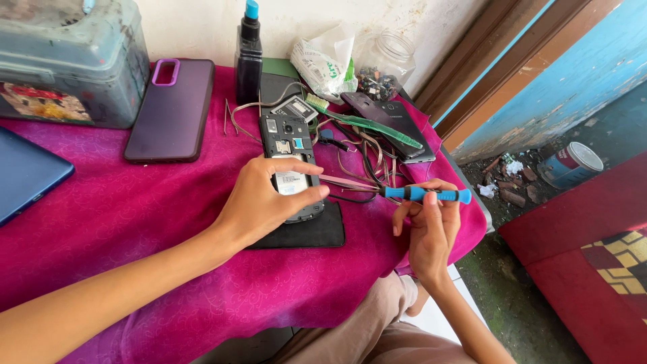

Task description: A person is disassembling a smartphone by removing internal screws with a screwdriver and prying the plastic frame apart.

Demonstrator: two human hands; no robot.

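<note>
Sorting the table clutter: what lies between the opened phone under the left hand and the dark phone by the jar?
In the head view, a green toothbrush and tangled flat cables lie between the opened phone and the dark phone.

opened grey phone, blue-handled screwdriver

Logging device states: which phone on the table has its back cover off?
The small grey phone under the left hand, internals exposed. The purple-cased phone and dark phone stay closed.

phone's lower half: my left hand covers it
tablet: cut off at left edge
toolbox: top cropped
screwdriver tip: I can't make it out
</note>
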